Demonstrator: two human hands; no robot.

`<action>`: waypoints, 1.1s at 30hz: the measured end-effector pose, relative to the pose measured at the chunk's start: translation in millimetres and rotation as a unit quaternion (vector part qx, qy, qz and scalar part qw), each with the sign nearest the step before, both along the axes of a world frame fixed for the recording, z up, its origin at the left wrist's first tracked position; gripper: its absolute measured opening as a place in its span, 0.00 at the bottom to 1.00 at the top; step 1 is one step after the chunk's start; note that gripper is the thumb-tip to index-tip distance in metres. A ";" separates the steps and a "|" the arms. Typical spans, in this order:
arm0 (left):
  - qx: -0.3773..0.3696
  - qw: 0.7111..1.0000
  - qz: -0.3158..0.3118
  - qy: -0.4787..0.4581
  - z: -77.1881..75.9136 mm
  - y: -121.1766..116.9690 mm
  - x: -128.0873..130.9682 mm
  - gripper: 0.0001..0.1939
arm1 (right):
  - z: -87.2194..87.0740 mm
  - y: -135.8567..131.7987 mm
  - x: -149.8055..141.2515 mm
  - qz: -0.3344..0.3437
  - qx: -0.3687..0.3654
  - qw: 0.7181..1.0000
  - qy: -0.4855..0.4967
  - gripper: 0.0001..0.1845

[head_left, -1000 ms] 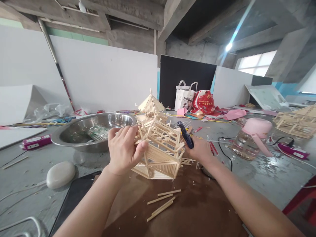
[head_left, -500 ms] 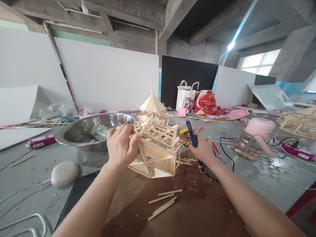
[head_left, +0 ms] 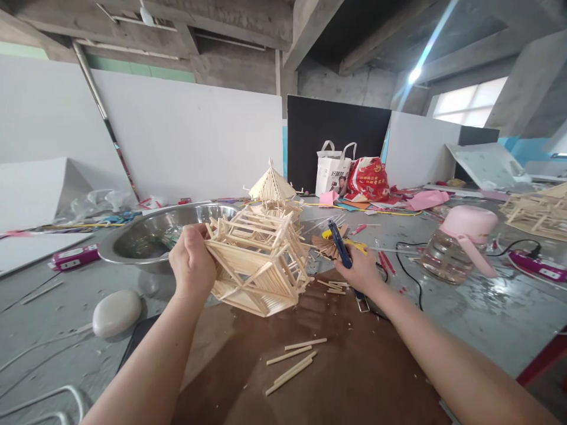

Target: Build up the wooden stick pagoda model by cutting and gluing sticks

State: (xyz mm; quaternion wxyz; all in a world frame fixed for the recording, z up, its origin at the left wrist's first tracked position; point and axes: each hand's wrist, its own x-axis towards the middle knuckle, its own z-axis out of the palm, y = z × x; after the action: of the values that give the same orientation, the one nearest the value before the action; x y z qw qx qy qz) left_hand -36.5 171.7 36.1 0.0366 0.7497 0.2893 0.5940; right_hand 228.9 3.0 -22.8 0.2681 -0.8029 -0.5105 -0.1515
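The left edge of a stick model (head_left: 259,268) is gripped by the left hand (head_left: 192,262), thumb and fingers closed on it; a blue tool (head_left: 340,245) is clasped in the right hand (head_left: 361,271), at the model's three o'clock. Since half a second ago the model has been swung toward nine o'clock and turned, so more of its right side is shown; a wider gap is now left between it and the tool. Loose sticks (head_left: 292,373) are laid at five o'clock on a brown board (head_left: 239,378). At two o'clock, a white bag (head_left: 330,176) is printed with dark Chinese characters, beginning 好; gold lettering is borne by the red bag (head_left: 367,180) beside it, too small to be read.
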 end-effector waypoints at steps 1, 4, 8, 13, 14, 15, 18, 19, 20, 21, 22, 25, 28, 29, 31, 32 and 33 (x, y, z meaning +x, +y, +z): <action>-0.037 0.999 0.008 -0.039 0.3 1.2 0.0 0.25 | -1.1 0.7 -0.2 0.001 -0.003 1.000 0.000 0.13; -0.073 0.996 0.025 -0.043 6.1 -3.1 2.3 0.24 | -3.4 2.5 0.0 0.000 -0.007 1.000 -0.001 0.15; -0.015 0.997 0.080 -0.001 14.1 -13.0 7.8 0.23 | -5.1 3.4 1.8 -0.001 -0.018 1.000 0.005 0.16; 0.002 0.994 0.108 0.020 13.9 -16.0 11.8 0.22 | -6.6 3.4 2.7 0.005 -0.018 1.000 0.005 0.17; 0.017 0.993 0.117 0.019 13.7 -16.9 12.3 0.22 | -6.8 3.3 2.6 0.009 -0.018 1.000 0.006 0.17; 0.042 0.991 0.124 0.022 13.8 -18.4 12.8 0.23 | -7.0 3.3 2.5 0.013 -0.018 1.000 0.007 0.17; 0.152 0.979 0.116 0.074 17.1 -27.2 15.0 0.21 | -7.5 3.6 2.5 0.015 -0.013 1.000 0.003 0.17; 0.186 0.972 0.105 0.100 19.4 -31.3 15.8 0.19 | -7.6 3.7 2.5 0.014 -0.010 1.000 0.000 0.17; 0.212 0.964 0.088 0.136 22.1 -35.6 16.5 0.17 | -7.6 3.8 2.5 0.014 -0.008 1.000 -0.002 0.17; 0.231 0.955 0.071 0.170 25.4 -40.2 17.2 0.16 | -7.5 3.9 2.5 0.013 -0.005 1.000 -0.003 0.17; 0.241 0.949 0.061 0.193 29.2 -44.8 17.8 0.16 | -7.3 3.8 2.5 0.014 -0.003 1.000 -0.004 0.17; 0.253 0.930 0.069 0.258 41.0 -58.9 18.7 0.14 | -6.7 2.7 1.9 0.015 0.004 1.000 -0.009 0.17; 0.253 0.914 0.096 0.302 49.3 -74.6 20.5 0.12 | -6.3 1.4 1.1 0.018 0.010 1.000 -0.010 0.19; 0.253 0.912 0.108 0.305 50.6 -80.1 21.8 0.11 | -6.2 1.1 1.0 0.020 0.013 1.000 -0.006 0.19; 0.243 0.912 0.161 0.288 51.5 -90.3 25.2 0.09 | -6.0 0.9 1.0 0.024 0.015 1.000 0.005 0.19; 0.238 0.913 0.185 0.277 51.3 -94.4 27.1 0.09 | -5.8 1.0 1.2 0.026 0.014 1.000 0.011 0.19; 0.235 0.911 0.190 0.282 51.1 -97.6 28.9 0.09 | -5.4 1.1 1.5 0.027 0.010 0.999 0.017 0.19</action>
State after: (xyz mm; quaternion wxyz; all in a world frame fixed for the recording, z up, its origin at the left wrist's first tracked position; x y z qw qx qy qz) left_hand -7.7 74.0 87.2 -0.3373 0.8039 0.2770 0.4042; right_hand 230.3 4.1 -28.2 0.2891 -0.7884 -0.5259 -0.1354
